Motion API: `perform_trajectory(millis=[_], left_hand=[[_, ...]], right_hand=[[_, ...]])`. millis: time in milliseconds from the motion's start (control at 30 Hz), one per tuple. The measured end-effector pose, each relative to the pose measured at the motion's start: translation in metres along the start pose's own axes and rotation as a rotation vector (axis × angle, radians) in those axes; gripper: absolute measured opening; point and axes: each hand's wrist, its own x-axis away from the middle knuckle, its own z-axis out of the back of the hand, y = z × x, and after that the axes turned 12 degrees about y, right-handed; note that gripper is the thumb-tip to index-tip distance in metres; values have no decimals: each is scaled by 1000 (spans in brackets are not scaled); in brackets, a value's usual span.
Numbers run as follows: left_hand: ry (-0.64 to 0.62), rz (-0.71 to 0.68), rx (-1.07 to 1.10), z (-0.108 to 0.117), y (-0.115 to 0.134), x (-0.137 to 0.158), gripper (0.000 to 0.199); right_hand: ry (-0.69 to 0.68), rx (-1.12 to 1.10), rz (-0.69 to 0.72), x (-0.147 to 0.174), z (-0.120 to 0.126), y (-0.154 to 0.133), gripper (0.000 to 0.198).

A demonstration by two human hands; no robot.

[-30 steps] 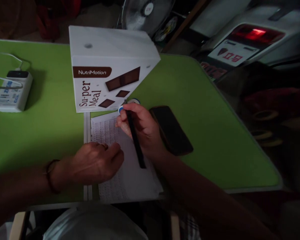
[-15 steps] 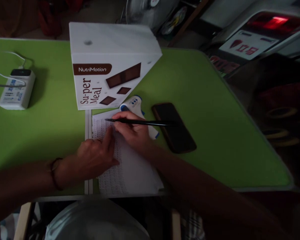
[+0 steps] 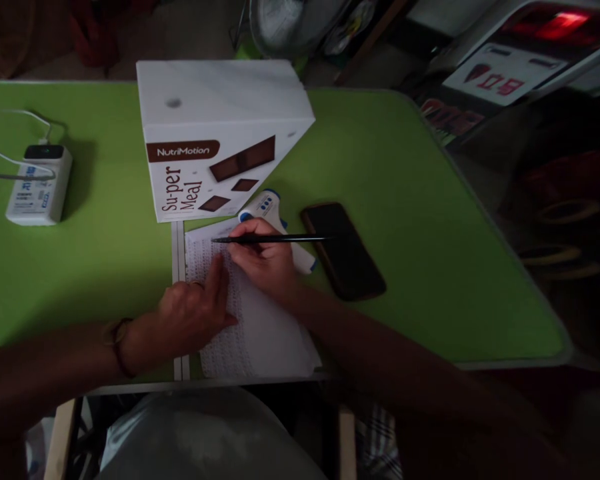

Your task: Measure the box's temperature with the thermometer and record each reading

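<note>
A sheet of paper (image 3: 280, 340) lies on the green table, its left part covered with rows of small handwriting. My right hand (image 3: 265, 257) is closed around a long, thin black pen (image 3: 295, 238), whose tip is at the written rows near the sheet's top. Just below the tip, my left hand (image 3: 195, 310) rests on the paper with index finger and thumb stretched out and the other fingers bent. Partly hidden behind my right hand is a white and blue handheld device (image 3: 304, 259), which looks like a forehead thermometer. To its right lies a dark phone (image 3: 347, 253).
A white NutriMotion box (image 3: 220, 93) stands right behind the paper. At the left of the green table (image 3: 430, 267) sits a white power brick (image 3: 41, 190) with cables. Beyond the far edge is a fan (image 3: 285, 23); a white machine with a red light (image 3: 563, 25) stands at right.
The view has shifted slightly. The pen stays in my right hand near the same rows and lies a little more level. My left hand keeps its place on the paper.
</note>
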Motion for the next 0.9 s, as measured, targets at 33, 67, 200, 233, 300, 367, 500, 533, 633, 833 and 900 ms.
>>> perform_trajectory(millis=[33,67,200,233,300,367,500,533,633,833,900], left_hand=[[-8,0,2,1,0,0,76],[-21,1,0,1,0,0,75],[-77,21,12,4,0,1,74],[-88,22,21,4,0,1,74],[-106,13,30,4,0,0,74],[-127,6,28,5,-1,0,77],[-163,21,51,9,-1,0,84],[-165,23,57,9,-1,0,85],[-139,27,60,10,0,2,84],[-98,38,84,8,2,3,80],[-104,30,87,8,2,3,80]], right_hand=[[6,-3,2,1,0,1,11],[21,-5,7,1,0,1,10],[40,52,-5,3,1,2,11],[31,63,-13,3,1,2,12],[12,61,-34,4,2,1,11],[4,44,-54,4,2,0,10],[-13,23,-115,5,1,-1,8],[-19,16,-135,5,1,-1,8],[-58,27,-137,4,1,-1,7],[-113,90,-86,0,4,-6,6],[-112,88,-103,0,4,-6,7]])
